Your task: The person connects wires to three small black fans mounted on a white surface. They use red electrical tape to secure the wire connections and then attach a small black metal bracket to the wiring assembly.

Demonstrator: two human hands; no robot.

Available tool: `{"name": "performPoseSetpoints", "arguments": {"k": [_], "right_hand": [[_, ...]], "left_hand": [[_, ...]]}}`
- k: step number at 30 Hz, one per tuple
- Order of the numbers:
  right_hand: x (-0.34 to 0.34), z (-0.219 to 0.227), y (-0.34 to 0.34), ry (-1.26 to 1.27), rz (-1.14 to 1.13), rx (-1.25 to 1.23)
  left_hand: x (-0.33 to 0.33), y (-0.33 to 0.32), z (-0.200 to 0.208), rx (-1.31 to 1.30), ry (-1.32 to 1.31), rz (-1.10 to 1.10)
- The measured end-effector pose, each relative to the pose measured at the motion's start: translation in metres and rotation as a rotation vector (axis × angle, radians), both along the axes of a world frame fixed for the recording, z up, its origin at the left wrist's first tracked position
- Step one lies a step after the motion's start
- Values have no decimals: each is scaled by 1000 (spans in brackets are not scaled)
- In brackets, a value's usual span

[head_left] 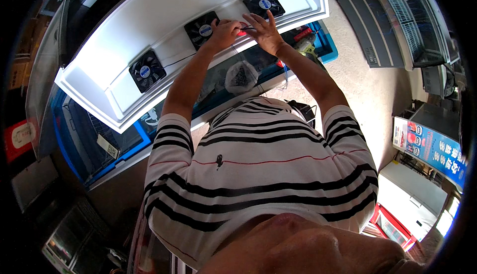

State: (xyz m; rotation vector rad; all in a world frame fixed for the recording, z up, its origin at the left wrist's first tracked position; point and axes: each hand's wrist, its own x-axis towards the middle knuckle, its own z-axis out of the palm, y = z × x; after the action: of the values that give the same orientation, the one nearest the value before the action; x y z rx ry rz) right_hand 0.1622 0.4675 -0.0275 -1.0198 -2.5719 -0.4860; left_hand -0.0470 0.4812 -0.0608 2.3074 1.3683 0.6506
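Three black square fans (147, 71) with round blue-and-white centre labels sit along a long white panel (124, 40) in front of me. Over the middle fan's right edge, my left hand (226, 34) is closed in a pinch on thin dark wires (247, 27). My right hand (266, 35) meets it from the right, below the right-hand fan (264, 4). Its thumb and a finger close on the same wires while the other fingers stretch out. Something small and red (242, 32) shows between the hands; its kind is unclear. A thin wire runs from the left fan toward the middle one.
Under the panel stands a blue-edged, glass-topped cabinet (141, 140). On it lie a clear plastic bag (242, 77) with dark contents and a green power tool (308, 45). Grey panels (360, 23) and a display cabinet (405, 11) stand to the right.
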Motion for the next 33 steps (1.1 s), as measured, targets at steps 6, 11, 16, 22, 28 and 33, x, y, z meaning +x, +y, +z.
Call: {"name": "performPoseSetpoints", "arguments": {"k": [6,11,16,22,28,33], "right_hand": [[-12,7,3,-41,8,-38],[-19,20,-7,-19,-39,-203],[-20,16,-18,90,-202,-371],[-19,14,-29,205,-153,-334],[-35,24,-39,368,-244,-598],[-32,-7,-21,646,-394,-1147]], "left_hand": [[-2,-2,2,1,-24,16],[-7,2,5,9,-23,-8],[-1,5,17,-167,59,21],[4,5,16,-156,124,63],[-2,16,27,-366,142,4],[3,21,38,-414,230,25]]}}
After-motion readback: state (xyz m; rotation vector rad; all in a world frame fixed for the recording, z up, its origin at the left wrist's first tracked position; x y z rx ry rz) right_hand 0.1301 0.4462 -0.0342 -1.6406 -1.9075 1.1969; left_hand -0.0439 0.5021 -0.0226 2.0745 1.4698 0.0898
